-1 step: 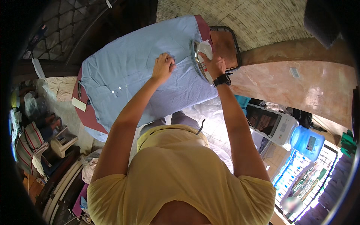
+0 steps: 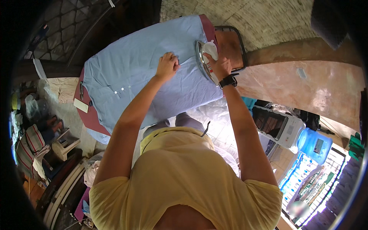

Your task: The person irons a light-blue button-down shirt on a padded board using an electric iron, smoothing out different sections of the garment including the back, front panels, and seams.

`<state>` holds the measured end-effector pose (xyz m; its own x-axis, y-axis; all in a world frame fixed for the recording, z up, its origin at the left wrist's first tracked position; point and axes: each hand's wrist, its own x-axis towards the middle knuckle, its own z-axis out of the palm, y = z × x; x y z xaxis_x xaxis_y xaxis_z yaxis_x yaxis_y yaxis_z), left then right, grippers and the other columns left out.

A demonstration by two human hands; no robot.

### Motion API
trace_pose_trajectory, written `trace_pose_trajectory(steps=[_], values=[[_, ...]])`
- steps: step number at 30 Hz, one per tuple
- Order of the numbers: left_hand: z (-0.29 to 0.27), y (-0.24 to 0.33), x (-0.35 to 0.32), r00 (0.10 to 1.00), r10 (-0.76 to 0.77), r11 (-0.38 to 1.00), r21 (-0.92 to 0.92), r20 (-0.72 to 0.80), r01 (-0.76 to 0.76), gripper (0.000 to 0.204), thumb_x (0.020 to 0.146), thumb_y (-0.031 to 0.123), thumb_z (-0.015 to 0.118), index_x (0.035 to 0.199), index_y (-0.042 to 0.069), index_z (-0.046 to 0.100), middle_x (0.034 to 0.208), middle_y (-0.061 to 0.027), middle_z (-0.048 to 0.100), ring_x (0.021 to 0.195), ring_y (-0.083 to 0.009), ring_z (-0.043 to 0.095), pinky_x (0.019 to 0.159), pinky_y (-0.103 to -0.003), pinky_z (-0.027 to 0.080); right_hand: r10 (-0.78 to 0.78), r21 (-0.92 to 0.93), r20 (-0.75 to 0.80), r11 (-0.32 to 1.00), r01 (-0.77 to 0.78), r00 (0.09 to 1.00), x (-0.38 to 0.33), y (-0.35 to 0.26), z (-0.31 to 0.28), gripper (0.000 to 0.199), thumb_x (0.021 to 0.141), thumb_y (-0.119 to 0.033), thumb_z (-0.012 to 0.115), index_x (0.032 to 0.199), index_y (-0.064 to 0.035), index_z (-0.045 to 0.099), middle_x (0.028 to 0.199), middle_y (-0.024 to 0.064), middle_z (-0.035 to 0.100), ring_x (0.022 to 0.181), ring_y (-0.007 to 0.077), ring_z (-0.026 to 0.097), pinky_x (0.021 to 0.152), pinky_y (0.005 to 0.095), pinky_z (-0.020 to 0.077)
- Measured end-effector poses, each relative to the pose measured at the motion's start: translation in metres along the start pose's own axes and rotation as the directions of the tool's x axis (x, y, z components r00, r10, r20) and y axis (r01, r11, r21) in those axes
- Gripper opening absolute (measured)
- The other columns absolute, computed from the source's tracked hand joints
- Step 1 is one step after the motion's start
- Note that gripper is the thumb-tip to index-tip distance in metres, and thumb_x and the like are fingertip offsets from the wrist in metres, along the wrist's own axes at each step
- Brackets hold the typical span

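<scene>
the light blue shirt (image 2: 142, 73) lies spread flat over the ironing board (image 2: 90, 117), whose dark red cover shows along the near-left edge and at the far end beside the iron rest (image 2: 230, 44). the shirt's long axis runs from lower left to upper right in the head view, roughly along the board, with a row of small white buttons visible toward the lower left part. the iron (image 2: 205, 61) sits at the right end of the shirt, tipped on its edge so the shiny soleplate faces left toward the cloth; whether its edge touches the fabric cannot be told. the right hand (image 2: 218, 65) is wrapped closed around the iron's white handle, a black wristwatch (image 2: 229, 81) on that wrist. the left hand (image 2: 167, 66) rests on the shirt just left of the iron, fingers curled down and pressing or bunching the fabric near a crease; a true pinch cannot be confirmed. both hands are near each other at the right third of the shirt; the left is the one in contact with the cloth, and the larger unworked span of fabric lies away to the left of both hands. shirt surface looks mostly smooth, with faint folds near the left hand. a small white tag (image 2: 81, 105) lies on the board's near-left edge. a white appliance (image 2: 281, 128) and a blue water bottle (image 2: 314, 142) stand on the floor to the right.
</scene>
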<state>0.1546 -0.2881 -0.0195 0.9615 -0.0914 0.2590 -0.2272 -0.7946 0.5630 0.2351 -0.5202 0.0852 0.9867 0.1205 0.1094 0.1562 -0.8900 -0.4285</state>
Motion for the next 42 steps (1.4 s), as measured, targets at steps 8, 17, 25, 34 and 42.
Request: trace_pose_trajectory(steps=[8, 17, 25, 34, 42], values=[[-0.011, 0.002, 0.016, 0.914, -0.295, 0.931, -0.13, 0.28, 0.341, 0.018, 0.079, 0.007, 0.072, 0.086, 0.003, 0.056, 0.092, -0.0123, 0.059, 0.09, -0.0354, 0.059, 0.071, -0.044, 0.049, 0.005, -0.036, -0.014, 0.999, -0.005, 1.0, -0.003, -0.003, -0.004, 0.066, 0.076, -0.07, 0.066, 0.069, -0.0044, 0.065, 0.053, 0.007, 0.064, 0.052, 0.0258, 0.067, 0.054, 0.04, 0.0542], [0.021, 0.002, -0.004, 0.952, 0.307, 0.913, 0.28, 0.014, -0.298, 0.03, 0.082, 0.015, 0.069, 0.111, 0.007, 0.064, 0.113, -0.0106, 0.059, 0.114, -0.0261, 0.054, 0.093, -0.036, 0.048, 0.002, -0.132, -0.027, 0.991, -0.006, 1.0, 0.0, 0.0, 0.002, 0.069, 0.075, -0.073, 0.065, 0.071, -0.0039, 0.066, 0.054, 0.0075, 0.064, 0.054, 0.0261, 0.069, 0.056, 0.0398, 0.0557], [0.029, 0.036, -0.039, 0.975, 0.179, 0.906, 0.366, 0.129, -0.214, 0.063, 0.09, 0.045, 0.058, 0.146, 0.019, 0.042, 0.153, -0.0133, 0.03, 0.134, -0.0404, 0.035, 0.11, -0.052, 0.033, -0.04, -0.025, 0.025, 0.999, 0.04, 0.999, 0.002, 0.005, -0.003, 0.068, 0.073, -0.073, 0.067, 0.07, -0.0044, 0.066, 0.053, 0.0094, 0.063, 0.054, 0.0305, 0.068, 0.055, 0.0398, 0.0554], [0.018, 0.041, -0.041, 0.979, 0.135, 0.94, 0.292, 0.151, -0.174, 0.068, 0.088, 0.054, 0.059, 0.148, 0.029, 0.039, 0.16, -0.0144, 0.014, 0.141, -0.0451, 0.022, 0.112, -0.061, 0.025, -0.343, 0.086, 0.368, 0.938, 0.336, 0.864, 0.033, 0.031, -0.046, 0.073, 0.067, -0.074, 0.071, 0.096, -0.0067, 0.073, 0.078, 0.013, 0.072, 0.082, 0.0301, 0.071, 0.074, 0.0427, 0.0544], [0.021, 0.033, -0.047, 0.992, 0.104, 0.99, 0.087, 0.07, -0.11, 0.065, 0.085, 0.044, 0.069, 0.128, -0.001, 0.049, 0.14, -0.0231, 0.039, 0.141, -0.0431, 0.026, 0.115, -0.058, 0.024, -0.653, 0.023, 0.391, 0.711, 0.703, 0.648, 0.042, 0.049, -0.033, 0.066, 0.067, -0.072, 0.071, 0.09, -0.0098, 0.073, 0.078, 0.0163, 0.071, 0.073, 0.0344, 0.069, 0.067, 0.0436, 0.0556]])
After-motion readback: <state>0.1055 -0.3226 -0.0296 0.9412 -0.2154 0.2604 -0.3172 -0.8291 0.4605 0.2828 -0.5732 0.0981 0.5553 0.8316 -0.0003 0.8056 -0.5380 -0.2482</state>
